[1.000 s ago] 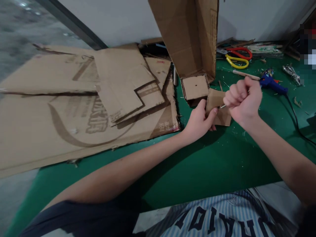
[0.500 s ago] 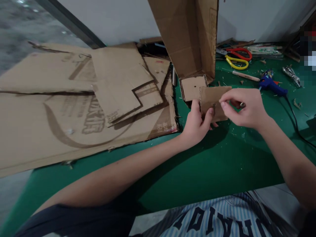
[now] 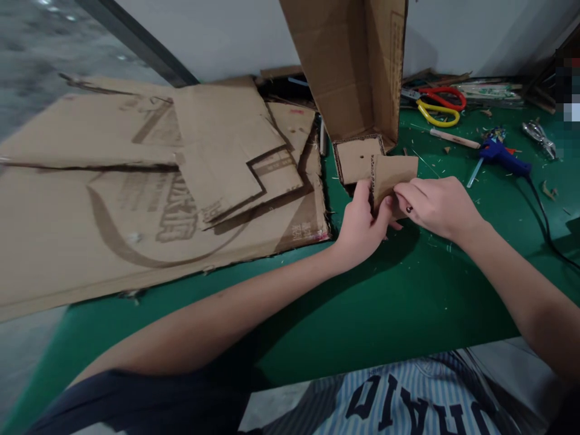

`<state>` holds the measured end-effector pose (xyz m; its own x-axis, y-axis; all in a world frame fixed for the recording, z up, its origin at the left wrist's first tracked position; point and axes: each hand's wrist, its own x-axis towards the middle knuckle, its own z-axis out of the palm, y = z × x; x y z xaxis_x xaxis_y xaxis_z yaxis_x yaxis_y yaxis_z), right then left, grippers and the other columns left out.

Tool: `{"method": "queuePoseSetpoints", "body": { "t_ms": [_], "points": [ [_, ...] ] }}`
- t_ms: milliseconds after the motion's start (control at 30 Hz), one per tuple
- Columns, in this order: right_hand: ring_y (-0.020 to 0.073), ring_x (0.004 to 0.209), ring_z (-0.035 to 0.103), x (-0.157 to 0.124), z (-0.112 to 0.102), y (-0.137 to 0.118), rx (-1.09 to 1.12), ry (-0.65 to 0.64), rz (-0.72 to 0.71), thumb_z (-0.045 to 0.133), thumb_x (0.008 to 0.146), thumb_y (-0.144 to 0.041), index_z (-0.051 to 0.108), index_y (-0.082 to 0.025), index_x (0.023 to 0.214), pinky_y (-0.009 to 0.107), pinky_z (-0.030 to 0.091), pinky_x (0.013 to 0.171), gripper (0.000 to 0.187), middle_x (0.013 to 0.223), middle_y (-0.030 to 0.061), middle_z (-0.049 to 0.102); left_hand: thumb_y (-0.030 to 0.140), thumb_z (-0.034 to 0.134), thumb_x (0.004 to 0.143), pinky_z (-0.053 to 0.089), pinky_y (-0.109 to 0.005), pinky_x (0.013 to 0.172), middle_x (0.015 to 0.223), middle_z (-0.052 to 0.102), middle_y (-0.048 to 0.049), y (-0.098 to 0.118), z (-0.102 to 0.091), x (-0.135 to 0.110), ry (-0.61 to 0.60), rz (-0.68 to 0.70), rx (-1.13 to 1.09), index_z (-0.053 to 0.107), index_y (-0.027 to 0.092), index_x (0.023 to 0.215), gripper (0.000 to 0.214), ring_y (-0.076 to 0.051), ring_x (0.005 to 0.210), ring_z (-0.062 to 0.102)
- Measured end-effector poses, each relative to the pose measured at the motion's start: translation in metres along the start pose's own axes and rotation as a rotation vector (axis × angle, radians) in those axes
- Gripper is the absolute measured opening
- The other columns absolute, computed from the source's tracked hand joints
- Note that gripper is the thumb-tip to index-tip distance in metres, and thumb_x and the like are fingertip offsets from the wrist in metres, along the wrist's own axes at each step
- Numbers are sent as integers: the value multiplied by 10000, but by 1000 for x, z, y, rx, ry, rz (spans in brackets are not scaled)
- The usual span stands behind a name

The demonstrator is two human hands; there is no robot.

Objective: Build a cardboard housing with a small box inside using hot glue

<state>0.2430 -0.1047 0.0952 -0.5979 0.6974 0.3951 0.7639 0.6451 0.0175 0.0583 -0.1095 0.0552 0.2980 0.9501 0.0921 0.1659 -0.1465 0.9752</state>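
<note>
A small brown cardboard piece [image 3: 393, 171] stands on edge on the green table [image 3: 389, 302], right of centre. My left hand [image 3: 362, 226] pinches its left lower edge between thumb and fingers. My right hand [image 3: 437, 205] lies against its right side, fingers closed on the cardboard; a small dark thing shows under one fingertip. Just behind lies a square cardboard piece with a small hole [image 3: 359, 158], at the foot of a tall upright cardboard box flap [image 3: 353, 66].
Large flattened cardboard sheets [image 3: 136, 181] cover the table's left half. At the back right lie red and yellow scissors [image 3: 437, 104], a wooden stick [image 3: 455, 139], a blue glue gun [image 3: 501, 155] with a black cord, and metal pliers [image 3: 537, 136]. Cardboard scraps litter the mat.
My right hand came down from a raised fist holding a thin tool and now rests on the cardboard piece. The left hand kept its grip. The piece turned more upright.
</note>
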Motion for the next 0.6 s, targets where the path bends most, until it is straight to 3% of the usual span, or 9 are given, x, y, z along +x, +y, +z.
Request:
{"method": "queuePoseSetpoints", "body": {
  "t_ms": [300,600],
  "points": [
    [150,578,411,4,-2,-2,-4,-21,20,362,1009,-142,642,-159,831,322,199,539,332,686,54,615,401,601,1013,440,-138,322,880,686,12,1,-1,-1,-30,33,-41,408,245,1050,251,-143,572,758],
    [136,594,496,-1,15,7,73,85,53,446,946,-159,594,-189,842,308,250,558,184,700,22,647,350,581,1004,480,-168,337,1073,703,-55,0,3,3,-46,-35,-142,410,245,1232,303,-135,577,741]
  ]
}}
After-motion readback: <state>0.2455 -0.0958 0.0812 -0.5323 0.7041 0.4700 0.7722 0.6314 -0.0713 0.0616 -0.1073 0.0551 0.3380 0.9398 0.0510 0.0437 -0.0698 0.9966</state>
